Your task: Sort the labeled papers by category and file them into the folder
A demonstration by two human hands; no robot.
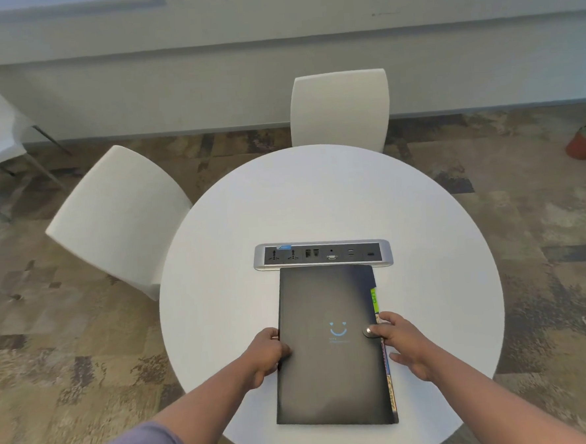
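Dark folder (330, 346) flat on the round white bench (218, 260), running from just below the socket panel (323, 255) toward the near edge, snap strap (369, 332) fastened at the right side, coloured tabs (375, 299) peeking out there. Left hand (267, 352) gripping the folder's left edge, fingers curled round it. Right hand (400, 338) at the strap, fingers loosely spread, thumb on the snap. Likely step: unfastening. Best done pinning the cover with the left, lifting the strap straight off. No loose papers visible.

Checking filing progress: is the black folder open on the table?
No, the black folder lies closed, its snap strap fastened over the cover.
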